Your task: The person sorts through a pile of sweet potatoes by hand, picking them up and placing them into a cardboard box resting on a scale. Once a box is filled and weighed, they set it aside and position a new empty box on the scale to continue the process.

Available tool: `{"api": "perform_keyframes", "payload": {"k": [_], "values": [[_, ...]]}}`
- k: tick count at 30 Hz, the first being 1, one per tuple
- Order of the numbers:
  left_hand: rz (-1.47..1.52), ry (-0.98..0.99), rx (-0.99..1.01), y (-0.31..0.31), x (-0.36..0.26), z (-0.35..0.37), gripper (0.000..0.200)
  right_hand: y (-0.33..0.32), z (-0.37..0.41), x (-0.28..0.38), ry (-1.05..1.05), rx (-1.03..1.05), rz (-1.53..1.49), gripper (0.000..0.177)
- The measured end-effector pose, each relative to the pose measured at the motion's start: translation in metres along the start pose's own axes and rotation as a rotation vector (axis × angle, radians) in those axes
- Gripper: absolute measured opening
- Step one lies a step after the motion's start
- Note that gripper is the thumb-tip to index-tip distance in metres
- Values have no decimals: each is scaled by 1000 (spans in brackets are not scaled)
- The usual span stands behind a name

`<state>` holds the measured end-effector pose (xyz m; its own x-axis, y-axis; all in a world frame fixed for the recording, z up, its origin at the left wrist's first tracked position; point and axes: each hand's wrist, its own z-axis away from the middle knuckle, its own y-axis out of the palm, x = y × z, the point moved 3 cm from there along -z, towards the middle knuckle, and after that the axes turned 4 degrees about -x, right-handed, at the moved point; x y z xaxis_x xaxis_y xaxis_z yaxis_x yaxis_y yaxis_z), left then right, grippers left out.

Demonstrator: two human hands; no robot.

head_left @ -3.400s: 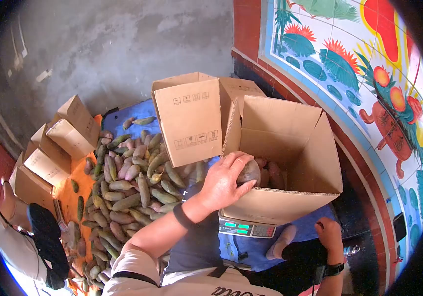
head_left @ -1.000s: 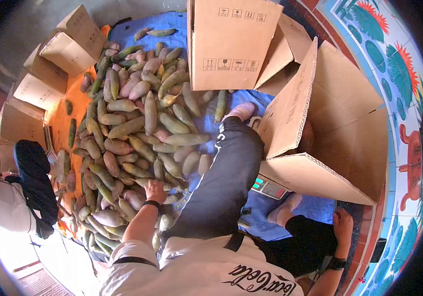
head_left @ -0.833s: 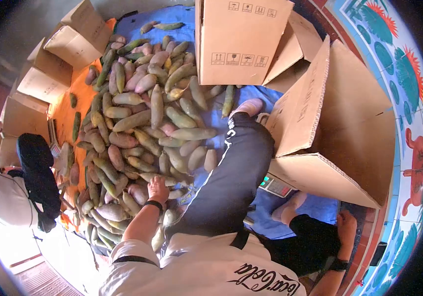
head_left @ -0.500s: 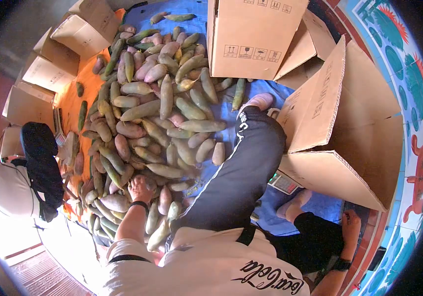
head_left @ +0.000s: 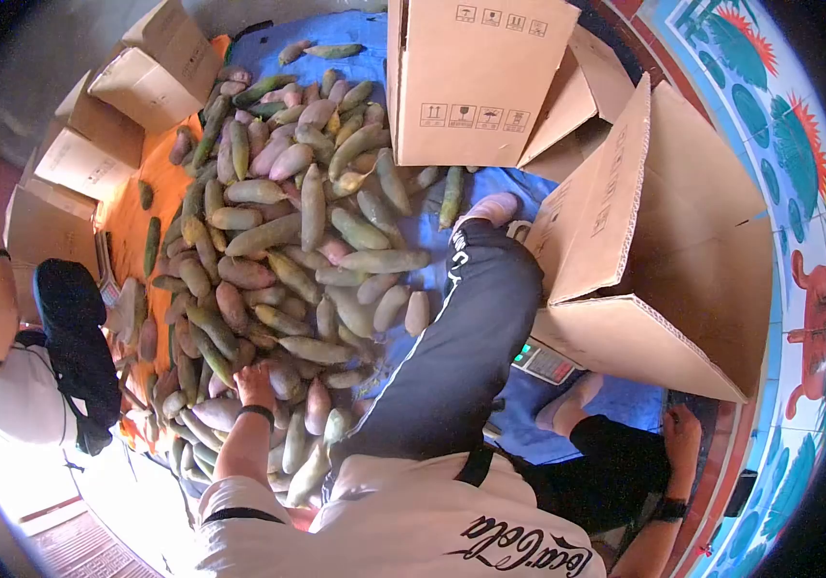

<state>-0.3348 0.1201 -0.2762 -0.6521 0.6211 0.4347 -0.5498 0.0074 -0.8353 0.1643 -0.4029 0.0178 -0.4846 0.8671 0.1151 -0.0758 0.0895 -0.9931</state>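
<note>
**Left hand down in the fruit pile**

Your left hand [head_left: 254,380] lies on the oblong green-and-pink fruits [head_left: 288,241] at the pile's near edge, fingers over 1. I cannot tell whether the grip has closed. Your right hand [head_left: 681,426] rests by your knee, grip unclear. Tug a buried fruit and its neighbours could roll off the blue tarp [head_left: 360,27].

The heap of long green and pink produce [head_left: 288,250] is filling the floor between the stacked cardboard boxes [head_left: 95,125] and the outstretched black-trousered leg [head_left: 461,328], giving the left hand [head_left: 255,383] only the heap's top to pass over. A strip of bare blue tarp [head_left: 427,241] is lying open beside the leg. The open carton [head_left: 673,270] on the scale [head_left: 543,364] is crowding the right hand [head_left: 683,424] toward the tiled wall [head_left: 803,193], and a co-worker [head_left: 56,347] is closing off the far left.
</note>
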Motion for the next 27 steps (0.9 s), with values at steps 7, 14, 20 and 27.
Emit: {"api": "perform_keyframes", "payload": {"k": [7, 14, 20, 27], "values": [[178, -113, 156, 72, 19, -18, 36, -5, -1, 10, 12, -26, 9, 9], [-426, 263, 519, 21, 8, -3, 52, -4, -1, 8, 22, -46, -5, 10], [-64, 233, 636, -71, -15, 0, 62, -6, 0, 8, 38, -72, 3, 13], [495, 190, -85, -215, -26, -57, 61, -2, 5, -2, 38, -46, -7, 18]]}}
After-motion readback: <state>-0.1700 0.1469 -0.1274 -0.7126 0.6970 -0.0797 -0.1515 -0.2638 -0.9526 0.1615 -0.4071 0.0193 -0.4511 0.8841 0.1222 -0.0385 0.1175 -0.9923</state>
